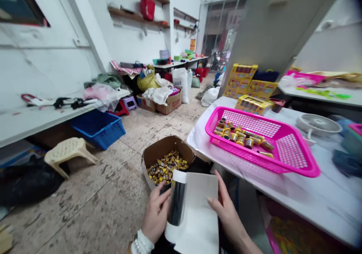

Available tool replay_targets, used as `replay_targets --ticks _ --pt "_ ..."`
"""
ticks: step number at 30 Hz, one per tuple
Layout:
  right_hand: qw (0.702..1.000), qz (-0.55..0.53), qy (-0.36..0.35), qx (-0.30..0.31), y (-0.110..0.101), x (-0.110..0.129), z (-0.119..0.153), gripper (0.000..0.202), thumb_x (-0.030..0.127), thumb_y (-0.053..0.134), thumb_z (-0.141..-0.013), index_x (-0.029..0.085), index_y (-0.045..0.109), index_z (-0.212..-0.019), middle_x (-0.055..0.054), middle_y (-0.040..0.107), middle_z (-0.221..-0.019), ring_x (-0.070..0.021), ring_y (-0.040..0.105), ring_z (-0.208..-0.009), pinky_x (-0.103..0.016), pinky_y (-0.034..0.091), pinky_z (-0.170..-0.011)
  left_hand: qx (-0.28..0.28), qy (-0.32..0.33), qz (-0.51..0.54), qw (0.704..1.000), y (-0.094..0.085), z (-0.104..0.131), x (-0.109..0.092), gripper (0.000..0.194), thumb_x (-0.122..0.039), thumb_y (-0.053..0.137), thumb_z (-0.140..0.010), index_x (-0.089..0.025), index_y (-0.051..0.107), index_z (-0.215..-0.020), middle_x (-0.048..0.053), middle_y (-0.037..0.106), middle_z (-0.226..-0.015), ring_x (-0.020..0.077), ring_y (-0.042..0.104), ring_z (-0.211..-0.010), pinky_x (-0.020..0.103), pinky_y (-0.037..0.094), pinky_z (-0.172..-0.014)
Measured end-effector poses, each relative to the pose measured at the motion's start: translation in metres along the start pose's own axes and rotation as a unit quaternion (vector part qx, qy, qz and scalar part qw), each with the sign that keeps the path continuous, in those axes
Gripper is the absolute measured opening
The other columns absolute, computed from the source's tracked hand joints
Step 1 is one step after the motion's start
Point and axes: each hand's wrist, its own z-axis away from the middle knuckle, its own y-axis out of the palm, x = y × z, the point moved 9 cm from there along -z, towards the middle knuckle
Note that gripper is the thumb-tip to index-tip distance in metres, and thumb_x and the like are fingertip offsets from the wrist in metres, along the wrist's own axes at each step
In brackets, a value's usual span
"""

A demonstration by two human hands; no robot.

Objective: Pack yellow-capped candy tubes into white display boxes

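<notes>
Low in the view, a white sheet (199, 208) with a dark glossy strip (177, 203) along its curled left side is held between both hands. My left hand (157, 212) grips the dark, curved edge, thumb and fingers closed on it. On the other side, my right hand (226, 210) pinches the sheet's right edge, thumb on top. Just beyond, a cardboard box (147, 157) on the floor holds many small yellow and dark cylinders (168, 165). A pink mesh basket (294, 148) on the table holds several similar cylinders (240, 136).
Yellow boxes (251, 105) and a white fan (319, 123) stand on the white table (283, 186) at the right. A cream stool (68, 150) and a blue crate (102, 129) are on the floor at the left. Bags and cartons (169, 103) lie farther back.
</notes>
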Motion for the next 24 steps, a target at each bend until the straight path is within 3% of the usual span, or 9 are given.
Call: replay_targets --ticks 2,5,8,11,14,17,19,22,24 --pt "0.999 -0.031 -0.037 0.025 0.011 0.016 -0.003 0.104 0.051 0.077 -0.081 0.029 0.018 -0.164 -0.010 0.042 -0.162 -0.0307 0.046 -0.145 -0.047 0.035 -0.120 0.050 -0.037 0.048 0.997 0.008 0.000 0.006 0.032 -0.046 0.076 -0.080 -0.023 0.081 -0.101 0.011 0.068 -0.133 0.0382 0.041 -0.146 0.056 0.017 -0.127" --pt "0.993 -0.076 -0.075 0.052 0.025 0.036 -0.005 0.101 0.052 0.077 -0.081 0.029 0.022 -0.163 -0.010 0.044 -0.161 -0.0312 0.046 -0.145 -0.048 0.036 -0.119 0.112 -0.078 0.166 0.977 0.028 -0.004 0.005 0.042 -0.057 0.068 -0.086 -0.027 0.078 -0.113 0.007 0.069 -0.134 0.0348 0.043 -0.147 0.050 0.023 -0.127" --pt "0.987 -0.108 -0.096 0.065 0.033 0.051 -0.011 0.096 0.052 0.076 -0.082 0.031 0.028 -0.162 -0.010 0.049 -0.157 -0.0317 0.047 -0.143 -0.048 0.039 -0.117 0.248 -0.099 0.281 0.922 0.071 -0.007 -0.015 0.057 -0.065 0.058 -0.089 -0.029 0.069 -0.132 0.009 0.069 -0.135 0.0366 0.052 -0.140 0.052 0.036 -0.121" --pt "0.986 -0.129 -0.088 0.062 0.032 0.052 -0.020 0.092 0.053 0.074 -0.083 0.029 0.032 -0.160 -0.011 0.056 -0.150 -0.0335 0.054 -0.137 -0.050 0.043 -0.112 0.302 -0.128 0.338 0.882 0.098 -0.008 -0.032 0.061 -0.062 0.057 -0.091 -0.030 0.060 -0.143 0.010 0.070 -0.133 0.0384 0.058 -0.133 0.054 0.044 -0.115" --pt "0.990 -0.113 -0.064 0.062 0.029 0.041 -0.032 0.090 0.054 0.075 -0.081 0.029 0.036 -0.158 -0.010 0.056 -0.151 -0.0334 0.053 -0.138 -0.049 0.043 -0.112 0.333 -0.155 0.374 0.852 0.107 -0.002 -0.035 0.067 -0.064 0.054 -0.092 -0.029 0.052 -0.150 0.010 0.069 -0.136 0.0376 0.059 -0.132 0.052 0.044 -0.115" --pt "0.995 -0.074 -0.051 0.052 0.024 0.025 -0.043 0.089 0.055 0.074 -0.082 0.029 0.036 -0.159 -0.007 0.051 -0.155 -0.0308 0.042 -0.147 -0.048 0.035 -0.119 0.377 -0.149 0.420 0.812 0.109 0.010 -0.032 0.076 -0.075 0.047 -0.089 -0.031 0.049 -0.152 0.010 0.066 -0.140 0.0366 0.056 -0.136 0.050 0.041 -0.118" --pt "0.997 -0.044 -0.044 0.052 0.024 0.018 -0.048 0.089 0.056 0.073 -0.083 0.030 0.036 -0.159 -0.006 0.050 -0.156 -0.0292 0.034 -0.152 -0.049 0.030 -0.122 0.388 -0.136 0.444 0.796 0.108 0.013 -0.028 0.071 -0.071 0.049 -0.091 -0.033 0.051 -0.150 0.009 0.066 -0.141 0.0357 0.054 -0.138 0.050 0.039 -0.119" --pt "0.995 -0.029 -0.038 0.093 0.032 0.018 -0.051 0.091 0.057 0.075 -0.081 0.031 0.037 -0.159 -0.006 0.047 -0.158 -0.0283 0.025 -0.155 -0.047 0.027 -0.123 0.405 -0.148 0.463 0.775 0.110 0.011 -0.024 0.066 -0.061 0.058 -0.091 -0.029 0.054 -0.148 0.011 0.066 -0.139 0.0378 0.053 -0.138 0.053 0.038 -0.120" --pt "0.991 -0.054 -0.029 0.119 0.038 0.027 -0.052 0.094 0.059 0.076 -0.078 0.032 0.037 -0.159 -0.005 0.044 -0.161 -0.0299 0.028 -0.154 -0.047 0.030 -0.122 0.422 -0.152 0.464 0.764 0.112 0.005 -0.025 0.070 -0.064 0.061 -0.087 -0.026 0.058 -0.144 0.013 0.067 -0.137 0.0399 0.052 -0.138 0.055 0.037 -0.120"
